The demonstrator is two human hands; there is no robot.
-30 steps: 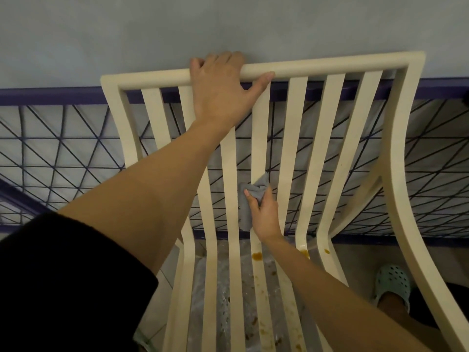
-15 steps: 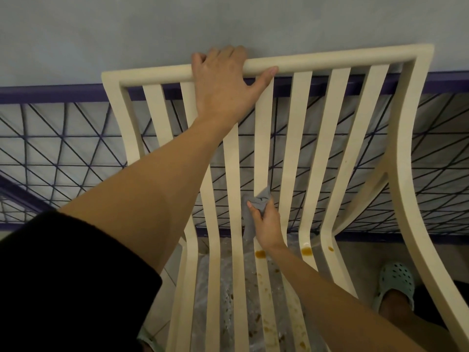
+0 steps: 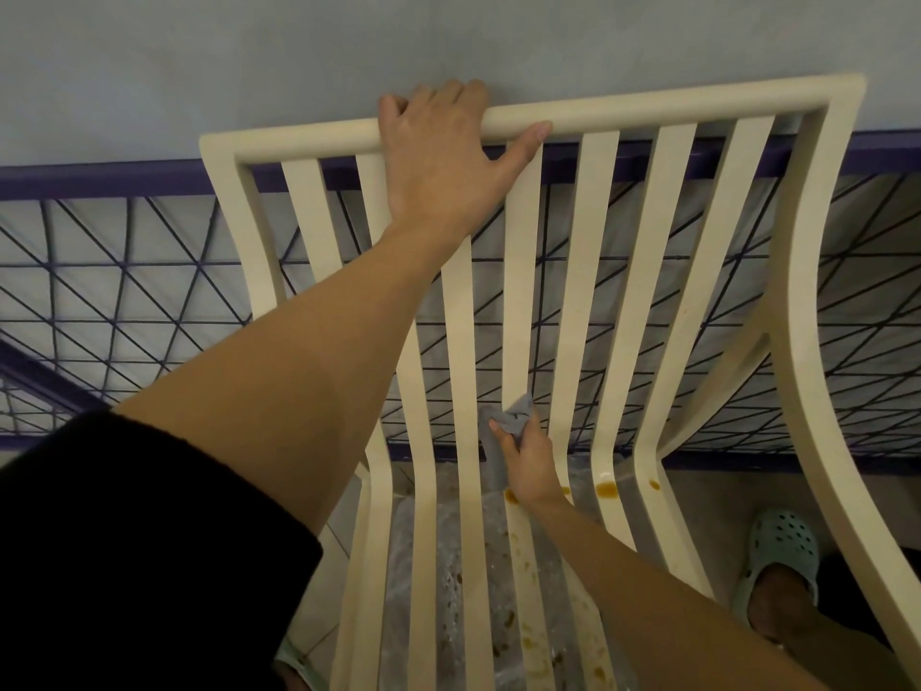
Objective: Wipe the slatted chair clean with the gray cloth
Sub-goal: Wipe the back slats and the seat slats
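Fingers of the right hand (image 3: 531,461) are closed around the bunched gray cloth (image 3: 508,426), pressed to a middle slat low on the back of the slatted chair (image 3: 588,271).

Head view: the left hand (image 3: 443,157) wraps the top rail, steadying it. Orange stains (image 3: 606,488) sit just below, at the bend; a firm downward stroke along each slat, re-folding to clean cloth, would likely lift them.

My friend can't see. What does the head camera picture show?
A right hand presses a gray cloth on a slat of a cream chair, just above orange-brown stains. The left hand grips the top rail.
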